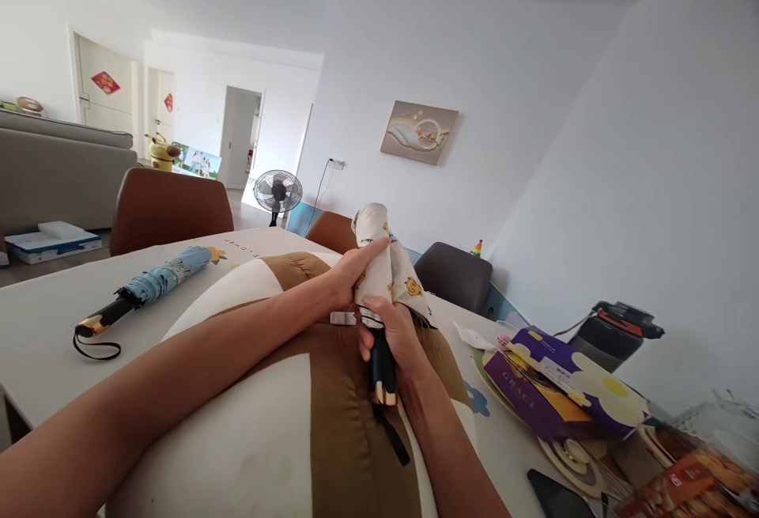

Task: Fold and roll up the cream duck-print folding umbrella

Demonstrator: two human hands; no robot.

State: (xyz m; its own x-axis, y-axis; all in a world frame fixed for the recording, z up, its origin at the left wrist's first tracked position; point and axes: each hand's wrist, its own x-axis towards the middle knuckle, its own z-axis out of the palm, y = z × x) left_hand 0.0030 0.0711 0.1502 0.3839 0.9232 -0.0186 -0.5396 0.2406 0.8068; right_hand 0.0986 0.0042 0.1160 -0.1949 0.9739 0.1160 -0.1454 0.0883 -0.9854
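A folded white umbrella (375, 273) with small yellow cartoon figures is held upright over a brown and white cushion (349, 415). My left hand (354, 271) wraps the canopy from the left, its thumb laid across the cloth. Lower down, my right hand (392, 328) grips the umbrella where the canopy meets the black handle; part of the canopy hangs loose to the right. The handle ends in a gold-coloured tip, and a black wrist strap hangs from it. On the table at the left lies a blue folded umbrella (163, 281) with a black and gold handle.
The white table (53, 344) extends under the cushion. At the right are a purple box (534, 391), a dark phone (557, 494), snack packs (688, 486) and a dark bottle (610, 336). Chairs (171, 209) stand around the table, and a fan (277, 190) stands behind.
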